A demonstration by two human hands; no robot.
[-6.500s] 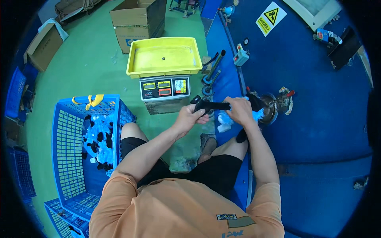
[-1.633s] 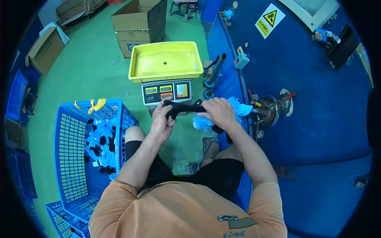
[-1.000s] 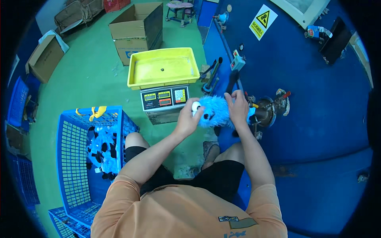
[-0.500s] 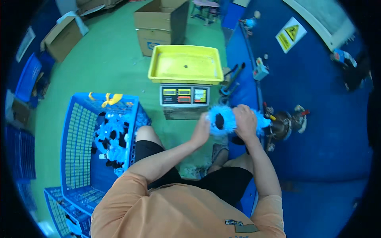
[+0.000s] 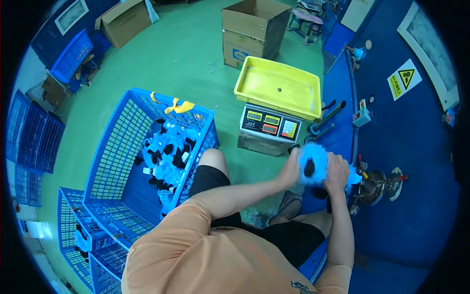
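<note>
A furry bright-blue plush toy [image 5: 316, 157] with a black patch is held between my two hands, in front of the blue machine. My left hand [image 5: 291, 169] is closed on the toy's left end. Wrapped round its right part is my right hand [image 5: 337, 171], fingers bent into the fur. The toy's right end sits against the metal nozzle fitting [image 5: 370, 186] on the machine; whether it is pushed over the tip I cannot tell. Left of my knee, a blue plastic basket [image 5: 115, 147] holds a heap of similar blue-and-black plush pieces [image 5: 169, 152], some with white tags.
A yellow tray [image 5: 279, 110] rests on a weighing scale [image 5: 270, 125] ahead of me. Behind it stands an open cardboard box [image 5: 252, 41]. A second blue basket [image 5: 73, 215] is at the lower left, and stacked blue crates [image 5: 36, 134] line the far left.
The head view has swung left, so the scene sits farther right in the picture. Both hands keep hold of the plush toy beside the nozzle.
</note>
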